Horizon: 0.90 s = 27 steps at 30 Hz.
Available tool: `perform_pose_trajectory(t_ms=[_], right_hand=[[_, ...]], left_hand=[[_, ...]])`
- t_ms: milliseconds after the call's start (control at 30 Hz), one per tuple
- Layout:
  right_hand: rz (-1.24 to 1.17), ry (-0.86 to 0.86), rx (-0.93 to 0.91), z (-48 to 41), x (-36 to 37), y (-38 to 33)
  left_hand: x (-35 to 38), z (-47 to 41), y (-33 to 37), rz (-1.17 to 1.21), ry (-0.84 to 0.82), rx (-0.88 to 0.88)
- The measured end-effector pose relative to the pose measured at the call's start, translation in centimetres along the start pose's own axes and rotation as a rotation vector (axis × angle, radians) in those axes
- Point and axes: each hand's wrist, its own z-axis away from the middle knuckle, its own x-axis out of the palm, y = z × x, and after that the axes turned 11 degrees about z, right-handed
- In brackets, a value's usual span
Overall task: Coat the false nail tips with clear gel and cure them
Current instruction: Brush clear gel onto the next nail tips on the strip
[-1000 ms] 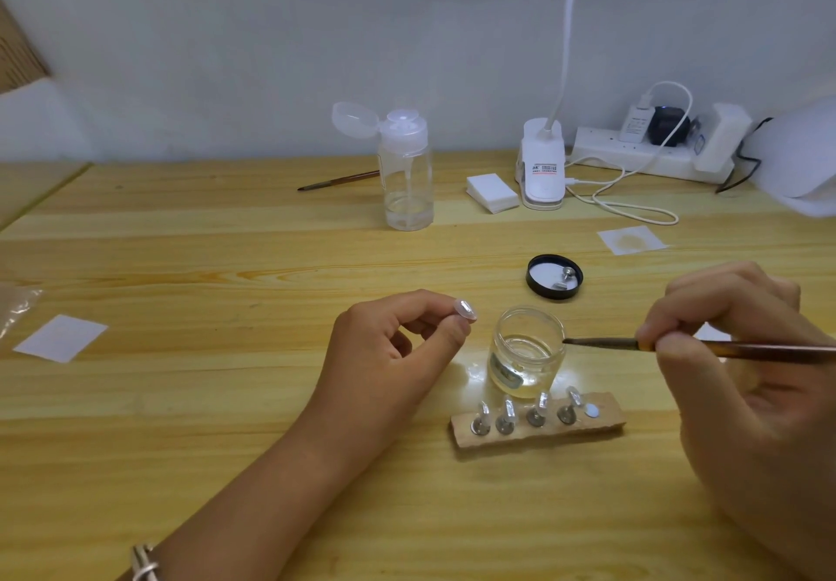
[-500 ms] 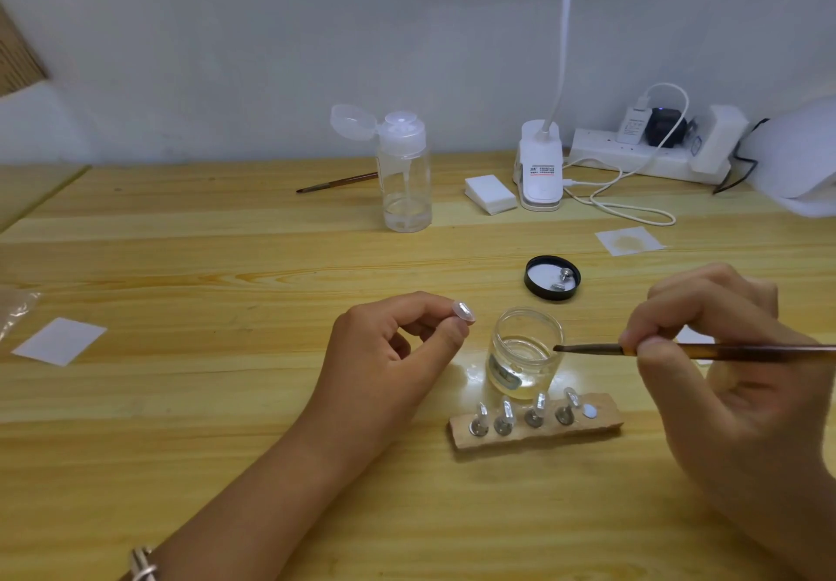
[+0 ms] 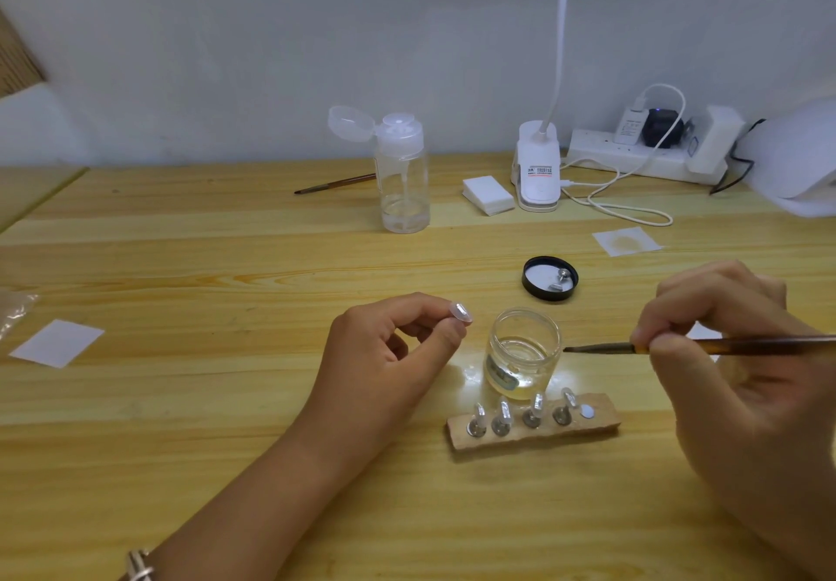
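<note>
Step judged: brush being loaded for coating of held tip. Next move: bristles to be dipped over rim into gel, then carried left to tip, kept steady.
- left hand [image 3: 384,354]: thumb and index clamped on nail tip [image 3: 460,313]; tip seen atop fingertips.
- gel jar [image 3: 522,350]: open, just right of left fingertips.
- wooden holder [image 3: 534,426]: four more tips held, nearer than jar.
- brush [image 3: 606,348]: bristle end just outside jar rim.
- right hand [image 3: 733,354]: fingers clamped on brush handle.

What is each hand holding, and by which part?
Left hand pinches a false nail tip from below; right hand pinches the brush just behind its ferrule.
</note>
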Motion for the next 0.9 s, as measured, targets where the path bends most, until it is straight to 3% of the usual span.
perform_pose_trajectory(t_ms=[100, 200, 333, 433, 900], right_hand=[[-0.040, -0.010, 0.082, -0.4, 0.2, 0.8], [-0.217, -0.050, 0.418, -1.3, 1.1, 2.1], [-0.135, -0.114, 0.109, -0.5, 0.7, 0.8], [-0.034, -0.015, -0.017, 0.0, 0.6, 0.1], [-0.027, 0.042, -0.010, 0.1, 0.4, 0.4]], left_hand=[[0.0, 0.0, 0.0, -0.009, -0.001, -0.002], [0.0, 0.0, 0.1, -0.006, 0.002, -0.003], [0.0, 0.0, 0.1, -0.007, -0.001, -0.005], [0.0, 0.0, 0.1, -0.004, -0.003, -0.004], [-0.1, 0.1, 0.0, -0.017, -0.013, 0.000]])
